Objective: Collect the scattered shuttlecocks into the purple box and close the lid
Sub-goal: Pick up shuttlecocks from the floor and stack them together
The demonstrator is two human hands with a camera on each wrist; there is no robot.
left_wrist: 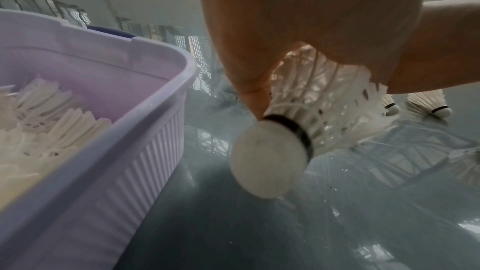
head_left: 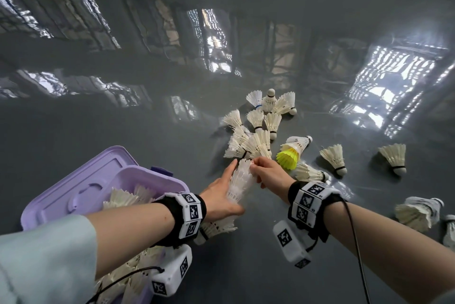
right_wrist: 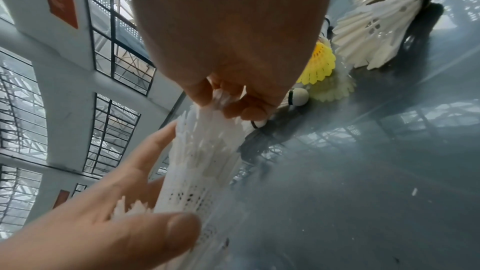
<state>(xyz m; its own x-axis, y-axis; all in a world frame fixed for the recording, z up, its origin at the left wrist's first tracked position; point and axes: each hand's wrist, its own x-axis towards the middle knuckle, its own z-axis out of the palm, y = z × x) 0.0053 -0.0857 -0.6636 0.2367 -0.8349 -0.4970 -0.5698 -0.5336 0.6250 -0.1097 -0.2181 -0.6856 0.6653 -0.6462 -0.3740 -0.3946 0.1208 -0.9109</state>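
Note:
My left hand [head_left: 221,195] grips a long stack of nested white shuttlecocks [head_left: 242,178], thumb curled round it and index finger lying along it. The stack's cork end [left_wrist: 270,159] sticks out below the palm. My right hand [head_left: 266,170] pinches the feather tips at the top of the stack [right_wrist: 205,161]. The purple box [head_left: 157,175] stands open at the lower left, its lid [head_left: 81,180] tipped back, with several white shuttlecocks [head_left: 123,199] inside. A pile of white shuttlecocks [head_left: 256,141] and one yellow shuttlecock [head_left: 288,157] lie just beyond both hands.
More white shuttlecocks lie scattered to the right, one upright [head_left: 394,158], another pair near the right edge [head_left: 418,212]. The glossy grey floor [head_left: 246,266] mirrors windows. The box's ribbed wall [left_wrist: 145,151] is close to the left of my left hand.

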